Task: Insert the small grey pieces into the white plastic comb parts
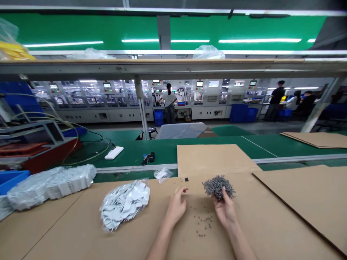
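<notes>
My right hand [225, 209] is closed on a heap of small grey parts [218, 186], the thumb pressing on its near right side. Whether a clear bag surrounds the heap, I cannot tell. To the left, my left hand [177, 204] hovers low over the cardboard, fingers loosely bent and apart, with nothing visible in them. Between and below the hands, several loose dark grey parts [206, 220] lie scattered on the cardboard sheet [130, 242]. A small black square [186, 179] lies just beyond my left fingertips.
Left of my hands lies a clear bag of white flat pieces [124, 204]; wrapped stacks of white pieces [54, 184] are farther left. A small clear bag [163, 175] lies ahead. Cardboard sheets [306, 195] cover the right side. Under a shelf [173, 68], people stand near machines.
</notes>
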Available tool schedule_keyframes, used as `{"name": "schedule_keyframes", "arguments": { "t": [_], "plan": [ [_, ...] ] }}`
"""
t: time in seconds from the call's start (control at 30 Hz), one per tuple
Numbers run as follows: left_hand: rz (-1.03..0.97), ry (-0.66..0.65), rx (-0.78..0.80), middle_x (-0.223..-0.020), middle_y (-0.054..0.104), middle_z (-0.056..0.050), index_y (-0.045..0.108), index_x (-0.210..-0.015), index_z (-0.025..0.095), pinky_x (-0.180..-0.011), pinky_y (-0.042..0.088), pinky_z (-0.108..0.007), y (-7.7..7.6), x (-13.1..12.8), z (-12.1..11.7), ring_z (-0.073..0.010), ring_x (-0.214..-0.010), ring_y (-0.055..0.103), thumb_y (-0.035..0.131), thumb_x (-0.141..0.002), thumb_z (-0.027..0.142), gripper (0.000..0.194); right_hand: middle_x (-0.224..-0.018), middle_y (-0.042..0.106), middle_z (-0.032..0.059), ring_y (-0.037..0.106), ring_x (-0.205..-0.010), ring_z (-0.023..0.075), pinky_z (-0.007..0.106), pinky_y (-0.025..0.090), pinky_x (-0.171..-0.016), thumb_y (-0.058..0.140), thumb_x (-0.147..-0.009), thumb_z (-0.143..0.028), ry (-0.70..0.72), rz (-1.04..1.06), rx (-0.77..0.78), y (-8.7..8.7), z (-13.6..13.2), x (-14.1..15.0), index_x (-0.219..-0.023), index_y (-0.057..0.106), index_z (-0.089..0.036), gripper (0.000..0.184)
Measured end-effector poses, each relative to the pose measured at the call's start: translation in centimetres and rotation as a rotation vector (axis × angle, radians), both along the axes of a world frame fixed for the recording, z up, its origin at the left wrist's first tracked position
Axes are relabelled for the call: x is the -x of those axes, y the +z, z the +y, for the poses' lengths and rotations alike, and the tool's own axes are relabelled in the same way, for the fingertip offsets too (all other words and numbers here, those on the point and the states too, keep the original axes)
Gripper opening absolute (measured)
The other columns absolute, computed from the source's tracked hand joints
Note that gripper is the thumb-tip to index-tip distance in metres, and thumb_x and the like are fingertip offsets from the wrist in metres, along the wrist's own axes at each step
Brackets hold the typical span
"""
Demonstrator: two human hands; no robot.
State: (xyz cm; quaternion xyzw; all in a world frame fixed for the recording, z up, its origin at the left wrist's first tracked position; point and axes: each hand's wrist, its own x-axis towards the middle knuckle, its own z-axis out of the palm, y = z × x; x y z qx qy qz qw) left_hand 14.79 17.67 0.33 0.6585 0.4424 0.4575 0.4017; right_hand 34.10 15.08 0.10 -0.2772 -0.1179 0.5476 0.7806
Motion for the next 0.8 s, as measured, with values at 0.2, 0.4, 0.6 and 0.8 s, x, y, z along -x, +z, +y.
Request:
{"name": "schedule_keyframes", "arguments": {
  "t": [0.2,0.4,0.6,0.8],
  "plan": [
    [0.531,-0.026,-0.124,-0.104,0.050,-0.004,0.050,-0.103,0.020,-0.084,0.036,-0.023,1.1,0.2,4.0,-0.0153,-0.099,0.048,0.041,-0.055,-0.006,0.056,-0.082,0.068,-0.0032,0.061,-0.076,0.0100,0.021,0.052,-0.067,0.068,-0.063,-0.028,-0.036,0.137,-0.005,-0.5,0.7,-1.3,-0.082,0.062,-0.021,0.021],
    [0.724,0.204,0.005,-0.092,0.056,-0.012,0.055,-0.087,0.013,-0.076,0.040,-0.031,-0.2,-0.7,9.2,-0.0215,-0.085,0.055,0.046,-0.073,0.017,0.017,-0.082,0.068,-0.0034,0.062,-0.075,0.0103,0.022,0.052,-0.066,0.070,-0.061,-0.027,-0.186,0.152,-0.047,-1.0,1.2,-2.9,-0.083,0.062,-0.022,0.024],
    [0.844,0.313,0.097,-0.088,0.059,-0.013,0.055,-0.081,0.014,-0.069,0.041,-0.037,-0.7,-1.4,11.1,-0.0271,-0.082,0.057,0.049,-0.073,0.022,0.013,-0.083,0.068,-0.0020,0.062,-0.074,0.0122,0.026,0.053,-0.065,0.070,-0.060,-0.026,-0.324,0.109,-0.029,-1.0,1.1,-3.6,-0.086,0.060,-0.021,0.028],
    [0.734,0.245,-0.016,-0.086,0.060,-0.010,0.056,-0.072,0.015,-0.071,0.041,-0.034,-0.8,0.0,10.8,-0.0229,-0.082,0.056,0.046,-0.073,0.015,0.010,-0.081,0.068,-0.0038,0.062,-0.071,0.0119,0.026,0.053,-0.064,0.072,-0.058,-0.027,-0.398,0.063,-0.007,-1.5,1.1,-4.3,-0.089,0.058,-0.023,0.034]
  ]
}}
